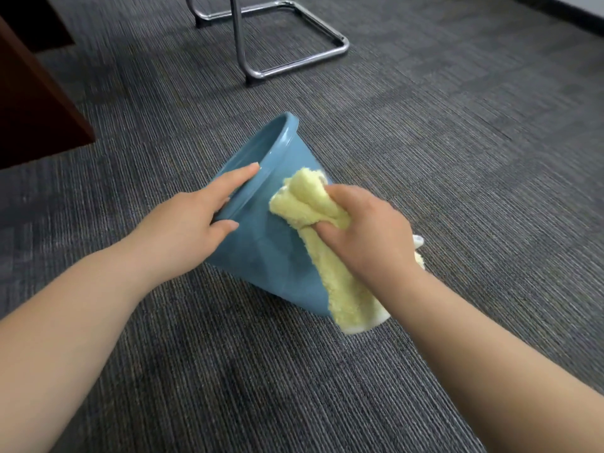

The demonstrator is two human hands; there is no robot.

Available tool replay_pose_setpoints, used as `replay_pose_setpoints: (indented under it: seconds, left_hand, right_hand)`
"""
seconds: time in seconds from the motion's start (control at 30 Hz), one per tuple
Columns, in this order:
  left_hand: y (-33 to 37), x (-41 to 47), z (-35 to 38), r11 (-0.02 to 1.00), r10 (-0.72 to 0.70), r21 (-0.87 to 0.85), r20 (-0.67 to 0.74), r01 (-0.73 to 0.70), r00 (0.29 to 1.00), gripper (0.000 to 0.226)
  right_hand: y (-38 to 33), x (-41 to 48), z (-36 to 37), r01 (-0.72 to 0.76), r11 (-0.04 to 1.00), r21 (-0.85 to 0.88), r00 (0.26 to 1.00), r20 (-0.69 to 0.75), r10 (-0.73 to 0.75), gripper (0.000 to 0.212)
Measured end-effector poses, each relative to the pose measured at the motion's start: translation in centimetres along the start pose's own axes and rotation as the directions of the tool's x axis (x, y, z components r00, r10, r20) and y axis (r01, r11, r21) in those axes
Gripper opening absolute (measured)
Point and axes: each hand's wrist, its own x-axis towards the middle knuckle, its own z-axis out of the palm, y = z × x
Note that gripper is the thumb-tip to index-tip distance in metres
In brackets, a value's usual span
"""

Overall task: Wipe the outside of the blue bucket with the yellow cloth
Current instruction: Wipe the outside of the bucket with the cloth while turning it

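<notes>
Met two bare forearms first, reaching in from 7 and 5 o'clock over grey ribbed carpet [457,178]. Found the left grip [192,223] clamped on the rim of the blue bucket [271,253] just left of the view's centre, with forefinger laid straight along the lip, thumb pressed on the outer wall and the remaining fingers hidden inside. Found the right grip [369,233] at 3 o'clock of the left one, clenched round a bunched yellow cloth [304,204] and holding the wad against the bucket's outer wall just below the rim. Noted a loose tail of the cloth hanging toward 5 o'clock, white-hemmed at its end, covering the bucket's lower right side and hiding the base. Saw the bucket tipped over, low edge touching the carpet, long axis running from 4 o'clock at the base to 10 o'clock at the mouth, opening turned away to the upper left with the inside mostly out of sight. Beyond, at 12 o'clock, made out a chrome chair frame [241,37] standing on the carpet, well apart from the bucket. At 9 to 10 o'clock, noted a dark red-brown wooden panel [32,103], also apart. Farthest off, at 1 o'clock, caught a dark skirting strip [575,15].
</notes>
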Motion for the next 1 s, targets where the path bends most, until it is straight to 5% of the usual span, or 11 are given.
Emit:
replay_pose_setpoints:
  seconds: [0.1,0.3,0.57,0.83,1.0]
  left_hand:
    - [-0.5,0.0,-0.2,0.998,-0.025,-0.067,-0.039,0.022,0.999,0.071]
    - [-0.3,0.3,-0.4,0.994,-0.003,-0.113,0.015,0.005,1.0,0.077]
    - [-0.2,0.5,-0.8,0.987,-0.054,-0.145,0.062,0.063,0.997,0.061]
    - [0.2,0.4,-0.2,0.99,-0.037,-0.133,-0.009,0.036,0.999,0.064]
    - [0.0,0.4,-0.4,0.993,-0.045,-0.114,-0.036,0.041,0.998,0.062]
  right_hand:
    - [-0.3,-0.1,0.3,0.051,0.999,-0.015,0.998,0.026,-0.051,0.038]
    - [1.9,1.4,-0.3,-0.144,0.989,-0.046,0.99,-0.016,0.143,0.032]
    - [0.5,0.2,0.5,0.015,0.999,-0.036,1.0,0.024,-0.014,0.033]
    - [2.5,0.9,0.2,-0.118,0.991,-0.062,0.993,-0.02,0.117,0.026]
    - [1.7,-0.3,0.8,0.027,0.998,-0.064,1.0,0.005,-0.027,0.034]
